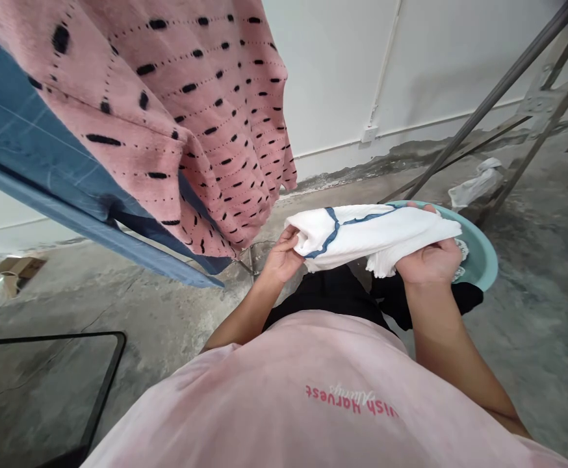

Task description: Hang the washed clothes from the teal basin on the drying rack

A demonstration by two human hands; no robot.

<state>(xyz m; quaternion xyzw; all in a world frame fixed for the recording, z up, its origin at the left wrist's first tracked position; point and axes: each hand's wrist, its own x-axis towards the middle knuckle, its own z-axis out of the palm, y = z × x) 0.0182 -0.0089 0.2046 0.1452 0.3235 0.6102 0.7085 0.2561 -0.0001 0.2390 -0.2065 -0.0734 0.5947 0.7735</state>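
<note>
My hands hold a white cloth with blue trim [376,237] bunched between them, in front of my body. My left hand [284,257] grips its left end, fingers curled over the fold. My right hand [430,257] holds the other end, with the cloth draped over the fingers and the thumb side. Below the right end is a pale teal plastic basin [481,260], partly hidden by the cloth and my right hand. Something white and lacy shows at the basin's edge, too hidden to name.
A pink knit garment with black dashes [216,110] and a blue cloth [30,130] hang at upper left, close to my left hand. Metal rack legs [498,97] stand at right, over a crumpled white cloth [476,185]. A black-framed panel [45,390] lies at lower left on the concrete floor.
</note>
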